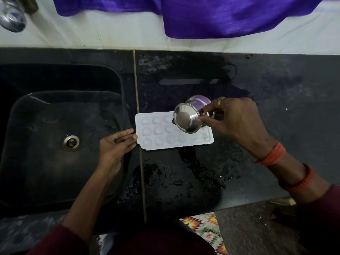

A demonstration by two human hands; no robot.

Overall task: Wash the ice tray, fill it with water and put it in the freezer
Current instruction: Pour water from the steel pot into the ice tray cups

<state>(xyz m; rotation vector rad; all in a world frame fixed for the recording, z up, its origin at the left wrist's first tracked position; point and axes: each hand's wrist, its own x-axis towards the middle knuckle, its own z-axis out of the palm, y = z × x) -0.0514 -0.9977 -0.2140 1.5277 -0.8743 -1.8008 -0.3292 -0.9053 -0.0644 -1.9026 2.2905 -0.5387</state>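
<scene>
- Maroon sleeve [60,240] first; the left hand [116,144], fingers straight, touches the ice tray [160,137] beside it.
- Right hand [237,120] pinches a tipped steel cup [187,118] over the tray.
- Filling seems started; the freezer comes later.

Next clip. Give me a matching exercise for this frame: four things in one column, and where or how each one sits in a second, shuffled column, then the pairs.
Things
1. ice tray
2. steel cup
3. purple cloth
4. drain

Places or states
A. tilted in the right hand, above the ice tray
B. in the floor of the sink
C. flat on the wet counter, left hand touching its end
D. draped in front of the white wall at the back

Pairs: 1-C, 2-A, 3-D, 4-B
</scene>
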